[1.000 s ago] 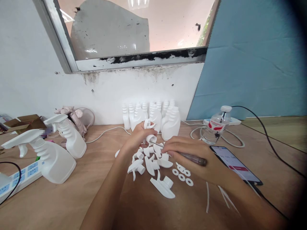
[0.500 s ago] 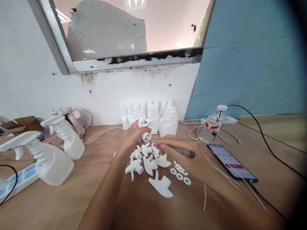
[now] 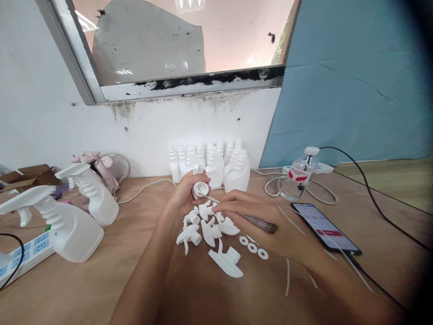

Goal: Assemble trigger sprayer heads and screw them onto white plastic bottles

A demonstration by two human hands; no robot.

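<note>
The left hand [image 3: 187, 192] grips a white plastic spray head [image 3: 200, 189]; the right hand [image 3: 250, 212] holds a brown-handled metal screwdriver [image 3: 260, 223], its tip at the spray head's round opening.

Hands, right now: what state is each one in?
Left hand: closed around a white spray head.
Right hand: closed on a screwdriver, its tip at the spray head's opening.

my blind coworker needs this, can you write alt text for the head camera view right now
A left hand holds a white spray head, its round opening facing the camera, while a right hand points a screwdriver-like tool at it. Loose spray heads and white rings lie below; white bottles stand behind.
</note>
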